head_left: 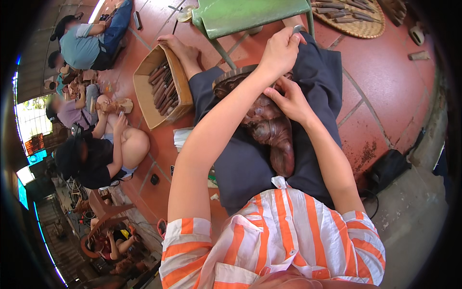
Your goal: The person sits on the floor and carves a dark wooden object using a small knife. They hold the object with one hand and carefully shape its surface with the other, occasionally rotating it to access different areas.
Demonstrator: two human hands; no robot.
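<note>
Orange-and-white striped shirt (288, 236) fills the near edge, with dark trousers (240, 164) beyond it, the legs parted over a red tiled floor (390, 91). At the far side stands a green stool (250, 17). Left of the legs, a cardboard box (171, 115) holds a heap of wooden-handled tools (163, 89); to the far right, a round woven tray (373, 31) bears more of them. Across the lap, between the thighs, lies a dark, glossy wood carving (269, 130), its rounded end pointing toward the shirt. Over it reaches the left arm, and the left hand (282, 50) is curled tight, pinching a small grey piece (297, 29) too little exposed to identify. Just below, the right hand (293, 101) has thumb and forefinger parted, the thumb against the carving; its finger ends are partly hidden, so whether they clasp it I cannot tell.
</note>
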